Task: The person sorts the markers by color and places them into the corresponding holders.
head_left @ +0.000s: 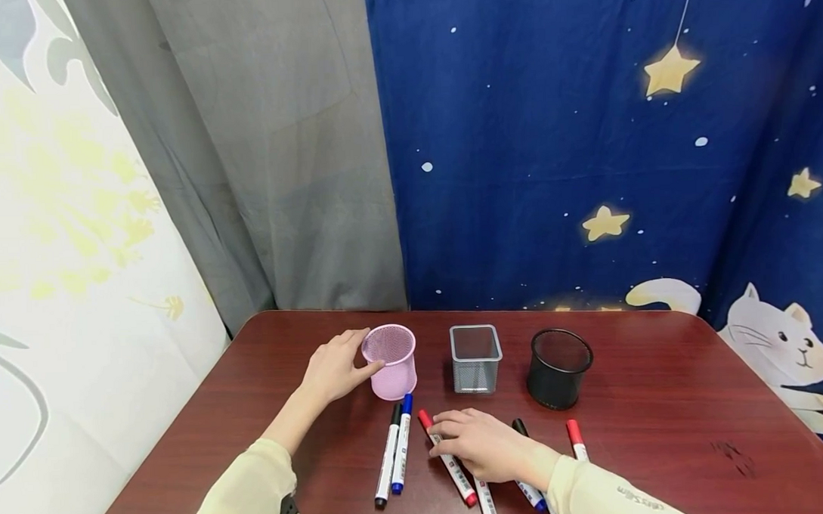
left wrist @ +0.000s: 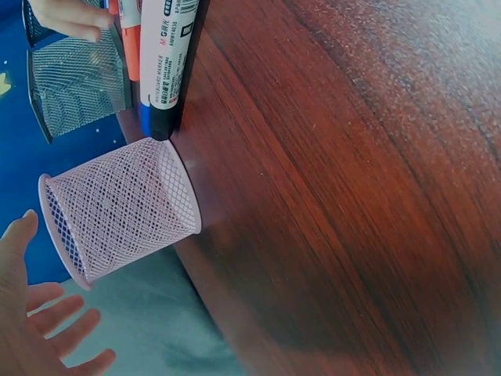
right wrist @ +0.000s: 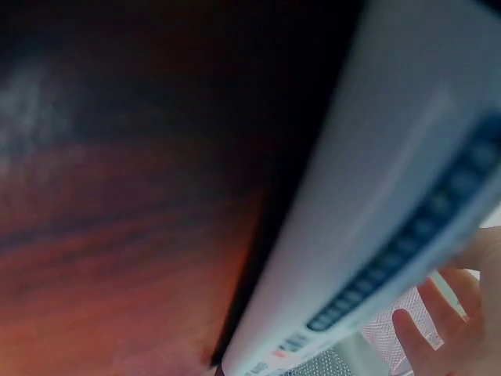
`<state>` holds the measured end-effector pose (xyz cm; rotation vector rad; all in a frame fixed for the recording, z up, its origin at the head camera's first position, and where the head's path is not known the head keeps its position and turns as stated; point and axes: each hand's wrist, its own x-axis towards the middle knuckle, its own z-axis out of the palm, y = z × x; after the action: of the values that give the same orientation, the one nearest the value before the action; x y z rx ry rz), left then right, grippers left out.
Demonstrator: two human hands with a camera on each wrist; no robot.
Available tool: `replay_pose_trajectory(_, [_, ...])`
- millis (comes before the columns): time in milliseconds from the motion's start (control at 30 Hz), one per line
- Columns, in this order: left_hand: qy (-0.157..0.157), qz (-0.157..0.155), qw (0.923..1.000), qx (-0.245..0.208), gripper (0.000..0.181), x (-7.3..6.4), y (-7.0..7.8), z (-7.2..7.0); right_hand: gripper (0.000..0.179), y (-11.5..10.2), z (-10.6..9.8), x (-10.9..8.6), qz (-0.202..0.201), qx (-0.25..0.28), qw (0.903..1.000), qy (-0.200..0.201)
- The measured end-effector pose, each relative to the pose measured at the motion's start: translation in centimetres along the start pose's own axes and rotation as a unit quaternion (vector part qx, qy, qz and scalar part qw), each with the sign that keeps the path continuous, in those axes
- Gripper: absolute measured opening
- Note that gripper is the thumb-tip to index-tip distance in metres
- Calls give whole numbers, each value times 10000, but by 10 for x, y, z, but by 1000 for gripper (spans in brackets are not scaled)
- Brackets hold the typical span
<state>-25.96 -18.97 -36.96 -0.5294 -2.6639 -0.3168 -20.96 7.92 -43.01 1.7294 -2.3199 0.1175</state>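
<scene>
My left hand [head_left: 337,365] is beside the pink round mesh pen cup [head_left: 391,379], fingers spread around the left of its rim. In the left wrist view, its fingers are extended near the mouth of the cup. My right hand [head_left: 482,443] is low over a red whiteboard marker [head_left: 453,467], fingers loosely bent and overlapping its upper part. Left of it, a black-capped marker [head_left: 388,458] and a blue marker [head_left: 402,450] lie side by side. Another red marker [head_left: 486,504] is partly under the right hand. A white marker barrel [right wrist: 376,188] looms large in the right wrist view.
A grey square mesh cup [head_left: 475,372] and a black round mesh cup [head_left: 557,380] stand right of the pink cup. Past the right hand lie a black-capped marker [head_left: 519,427], a blue-ended one [head_left: 531,496] and a red-capped one [head_left: 576,436], partly covered by the arm. Curtains hang behind the table [head_left: 661,384].
</scene>
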Motion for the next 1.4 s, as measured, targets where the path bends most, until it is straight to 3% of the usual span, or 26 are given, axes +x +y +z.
replay_pose_trajectory(833, [-303,-181,9994,34,65,1,-1,3,22,-12,7,8,-592,-801,9950,-72])
replay_pose_trajectory(1400, [-408,-326,9985,-168,64,3,-1,6,15,-11,4,7,-700,-382,9961,373])
